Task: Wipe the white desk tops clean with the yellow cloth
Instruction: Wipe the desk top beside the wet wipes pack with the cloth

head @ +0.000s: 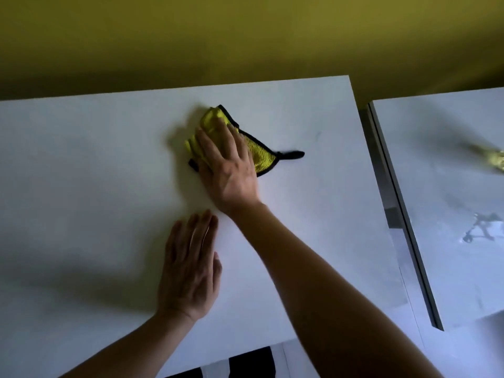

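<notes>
A yellow cloth (214, 120) with black edging and a black loop lies bunched on the white desk top (81, 173), toward its far middle. My right hand (229, 165) presses flat on the cloth, fingers spread over it, arm reaching in from the lower right. My left hand (191, 266) rests palm down on the bare desk, nearer to me and apart from the cloth, holding nothing.
A second white desk top (450, 200) stands to the right across a narrow gap with a grey edge strip (409, 214). A blurred yellow-green object (495, 160) lies at its far right. A yellow wall (245, 36) runs behind both desks.
</notes>
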`<state>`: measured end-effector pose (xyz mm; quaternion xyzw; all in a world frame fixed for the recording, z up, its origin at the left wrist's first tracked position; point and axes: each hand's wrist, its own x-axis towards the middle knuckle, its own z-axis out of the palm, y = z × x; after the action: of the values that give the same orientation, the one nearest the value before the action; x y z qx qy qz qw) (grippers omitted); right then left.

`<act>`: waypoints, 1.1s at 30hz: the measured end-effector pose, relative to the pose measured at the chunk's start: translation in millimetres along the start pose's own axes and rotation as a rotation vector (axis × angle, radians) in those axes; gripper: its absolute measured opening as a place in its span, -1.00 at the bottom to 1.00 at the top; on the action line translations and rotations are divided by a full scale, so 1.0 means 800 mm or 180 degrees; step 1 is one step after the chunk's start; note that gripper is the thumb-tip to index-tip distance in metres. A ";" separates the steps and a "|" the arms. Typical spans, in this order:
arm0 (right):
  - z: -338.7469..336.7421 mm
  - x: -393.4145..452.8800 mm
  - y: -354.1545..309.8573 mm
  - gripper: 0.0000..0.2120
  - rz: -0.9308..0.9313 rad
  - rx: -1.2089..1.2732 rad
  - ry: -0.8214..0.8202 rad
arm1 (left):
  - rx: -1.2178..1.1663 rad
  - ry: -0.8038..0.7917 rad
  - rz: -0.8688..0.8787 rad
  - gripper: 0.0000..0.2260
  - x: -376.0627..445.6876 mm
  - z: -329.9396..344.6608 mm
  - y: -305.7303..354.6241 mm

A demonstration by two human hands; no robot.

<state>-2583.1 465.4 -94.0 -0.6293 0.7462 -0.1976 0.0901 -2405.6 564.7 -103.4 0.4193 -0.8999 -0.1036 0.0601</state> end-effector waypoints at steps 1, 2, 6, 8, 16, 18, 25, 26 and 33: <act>-0.003 0.001 0.011 -0.48 -0.0108 -0.0013 -0.0014 | 0.0025 -0.0008 0.0003 -0.45 0.000 -0.001 0.000; -0.010 0.001 0.029 -0.49 -0.0094 -0.0101 -0.0040 | 0.0027 -0.0001 0.0010 -0.45 0.001 -0.003 0.001; -0.062 0.004 0.143 -0.45 0.1357 -0.0298 0.0351 | 0.0008 0.0031 -0.0022 -0.47 0.003 -0.006 0.004; -0.092 0.004 0.191 -0.47 0.1971 -0.0331 0.0578 | 0.0003 0.0043 -0.0015 -0.48 0.002 -0.009 0.005; -0.060 0.012 0.118 -0.45 0.1362 -0.0137 0.0329 | -0.0113 0.0390 -0.0451 -0.55 0.081 -0.019 0.015; -0.036 0.011 0.070 -0.47 0.0441 -0.0034 0.0022 | -0.0065 0.0421 -0.0627 -0.49 0.115 -0.018 0.015; -0.053 0.081 0.150 -0.48 -0.0166 -0.0136 0.0089 | 0.0021 0.0584 -0.0876 -0.45 0.141 0.001 0.012; -0.064 0.093 0.176 -0.46 0.0400 -0.0283 0.0200 | 0.0017 0.0592 -0.0884 -0.45 0.142 0.001 0.013; -0.077 0.120 0.197 -0.45 0.1975 -0.0354 0.0667 | 0.0027 0.0643 -0.0970 -0.45 0.145 -0.002 0.017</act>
<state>-2767.8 403.5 -91.6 -0.3523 0.9171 -0.1834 0.0343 -2489.5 484.0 -96.4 0.5593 -0.8158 -0.0651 0.1320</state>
